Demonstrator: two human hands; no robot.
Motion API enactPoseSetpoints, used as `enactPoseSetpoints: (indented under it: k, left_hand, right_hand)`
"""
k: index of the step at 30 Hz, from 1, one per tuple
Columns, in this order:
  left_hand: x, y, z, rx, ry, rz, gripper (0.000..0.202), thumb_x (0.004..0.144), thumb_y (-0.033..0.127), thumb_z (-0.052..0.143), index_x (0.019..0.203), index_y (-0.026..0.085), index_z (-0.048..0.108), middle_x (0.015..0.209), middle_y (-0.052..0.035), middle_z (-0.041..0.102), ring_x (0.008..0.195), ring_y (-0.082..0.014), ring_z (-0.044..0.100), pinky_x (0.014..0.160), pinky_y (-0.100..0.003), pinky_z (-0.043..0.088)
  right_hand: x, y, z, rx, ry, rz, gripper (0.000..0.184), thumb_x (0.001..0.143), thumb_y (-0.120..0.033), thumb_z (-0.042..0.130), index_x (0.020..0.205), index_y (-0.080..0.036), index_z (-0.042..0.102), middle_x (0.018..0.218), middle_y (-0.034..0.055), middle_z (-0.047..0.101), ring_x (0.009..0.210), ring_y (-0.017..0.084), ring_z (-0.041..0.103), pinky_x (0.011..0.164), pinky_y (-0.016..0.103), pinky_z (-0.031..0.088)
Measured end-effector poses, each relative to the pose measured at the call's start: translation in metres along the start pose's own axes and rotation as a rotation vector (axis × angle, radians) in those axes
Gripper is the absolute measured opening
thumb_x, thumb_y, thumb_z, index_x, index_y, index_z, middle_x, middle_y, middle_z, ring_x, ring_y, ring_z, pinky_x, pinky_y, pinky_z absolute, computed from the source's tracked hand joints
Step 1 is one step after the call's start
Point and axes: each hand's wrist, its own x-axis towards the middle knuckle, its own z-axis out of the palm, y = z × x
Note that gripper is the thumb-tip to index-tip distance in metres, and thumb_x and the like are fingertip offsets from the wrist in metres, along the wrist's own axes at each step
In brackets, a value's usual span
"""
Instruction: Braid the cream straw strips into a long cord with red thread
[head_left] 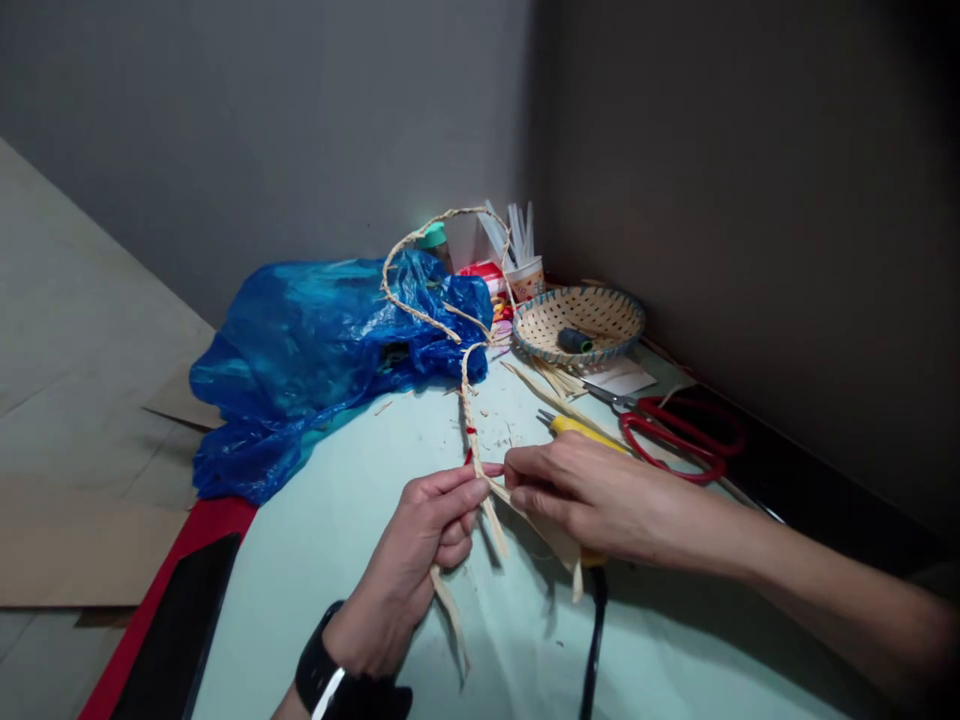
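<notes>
A pale braided cord (466, 395) runs from my hands up over the table and curls in a loop in front of the blue bag. A bit of red thread (471, 431) is tied round it. My left hand (439, 520), with a black band on its wrist, pinches the cord where loose flat strands begin. One loose strand (450, 620) hangs below that hand. Close on the right, my right hand (570, 495) is closed on another pale strand (501, 490), which comes out beneath it. A yellow-handled tool (589, 432) lies just beyond my right hand, partly hidden.
A crumpled blue plastic bag (300, 350) lies at the back left. Behind are a paper cup (526, 280) of clear sticks and a woven basket (615, 335) holding a dark thread spool (574, 341). Red-handled scissors (660, 440) lie right. A black cable (595, 640) crosses the pale tabletop (315, 600).
</notes>
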Motion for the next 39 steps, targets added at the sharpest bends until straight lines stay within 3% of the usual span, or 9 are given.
enactPoseSetpoints:
  k: [4, 9, 17, 22, 27, 32, 37, 39]
  left_hand:
    - [0.000, -0.002, 0.005, -0.026, 0.058, 0.013, 0.020, 0.077, 0.028, 0.069, 0.087, 0.011, 0.065, 0.047, 0.0118, 0.017, 0.041, -0.0021, 0.007, 0.037, -0.018, 0.006]
    - [0.000, -0.003, 0.008, -0.055, 0.091, -0.002, 0.023, 0.073, 0.029, 0.074, 0.069, 0.013, 0.059, 0.048, 0.0121, 0.014, 0.042, -0.0018, 0.006, 0.038, -0.018, 0.005]
    - [0.001, -0.001, 0.000, 0.155, 0.125, 0.026, 0.025, 0.075, 0.033, 0.068, 0.078, 0.008, 0.065, 0.050, 0.0044, 0.042, 0.041, -0.0008, 0.021, 0.041, -0.020, 0.005]
    - [0.004, -0.005, -0.001, 0.170, 0.162, 0.025, 0.024, 0.075, 0.030, 0.066, 0.083, 0.008, 0.066, 0.045, 0.0038, 0.045, 0.040, -0.0017, 0.022, 0.043, -0.021, 0.007]
    - [0.004, -0.005, 0.005, 0.217, 0.141, 0.044, 0.021, 0.075, 0.030, 0.063, 0.080, 0.009, 0.064, 0.037, 0.0055, 0.042, 0.034, -0.0028, 0.023, 0.040, -0.020, 0.009]
    - [0.004, -0.005, 0.009, 0.243, 0.112, 0.131, 0.018, 0.073, 0.028, 0.061, 0.073, 0.010, 0.062, 0.057, -0.0014, 0.060, 0.032, -0.0015, 0.030, 0.036, -0.021, 0.014]
    - [0.006, -0.005, 0.007, 0.308, 0.105, 0.110, 0.015, 0.074, 0.025, 0.056, 0.067, 0.012, 0.060, 0.031, 0.0084, 0.034, 0.030, -0.0039, 0.022, 0.037, -0.021, 0.012]
    - [0.006, -0.004, 0.007, 0.313, 0.102, 0.094, 0.015, 0.074, 0.026, 0.055, 0.066, 0.013, 0.058, 0.030, 0.0082, 0.034, 0.030, -0.0045, 0.022, 0.036, -0.021, 0.011]
  right_hand:
    - [-0.001, -0.001, 0.004, -0.031, 0.001, 0.011, 0.022, 0.092, -0.029, 0.039, 0.084, -0.019, 0.055, 0.067, 0.0004, 0.055, 0.060, 0.011, 0.043, 0.055, 0.025, 0.025]
    - [-0.001, 0.002, 0.007, -0.070, -0.011, 0.026, 0.021, 0.092, -0.032, 0.040, 0.082, -0.019, 0.053, 0.064, -0.0007, 0.050, 0.054, 0.009, 0.035, 0.051, 0.024, 0.022]
    - [0.002, 0.001, 0.003, -0.108, -0.041, 0.009, 0.024, 0.093, -0.032, 0.038, 0.081, -0.019, 0.053, 0.065, 0.0004, 0.054, 0.053, 0.010, 0.035, 0.050, 0.023, 0.022]
    - [0.008, -0.012, -0.024, -0.212, 0.023, 0.052, 0.015, 0.087, -0.026, 0.047, 0.093, -0.022, 0.060, 0.067, 0.0018, 0.058, 0.056, 0.011, 0.043, 0.051, 0.023, 0.024]
    - [0.052, -0.012, -0.062, -0.310, 0.219, -0.067, 0.016, 0.085, -0.017, 0.047, 0.087, -0.019, 0.063, 0.072, 0.0026, 0.064, 0.060, 0.011, 0.050, 0.055, 0.022, 0.030]
    - [0.129, 0.008, -0.085, -0.331, 0.358, -0.032, 0.019, 0.085, -0.015, 0.047, 0.090, -0.016, 0.066, 0.086, 0.0073, 0.068, 0.076, 0.015, 0.059, 0.062, 0.022, 0.034]
    - [0.173, 0.027, -0.077, -0.336, 0.357, 0.027, 0.024, 0.087, -0.032, 0.051, 0.088, -0.015, 0.068, 0.082, 0.0093, 0.069, 0.075, 0.018, 0.061, 0.060, 0.023, 0.036]
    - [0.177, 0.029, -0.064, -0.342, 0.366, 0.020, 0.020, 0.084, -0.031, 0.055, 0.093, -0.017, 0.066, 0.087, 0.0080, 0.069, 0.077, 0.018, 0.062, 0.061, 0.022, 0.037]
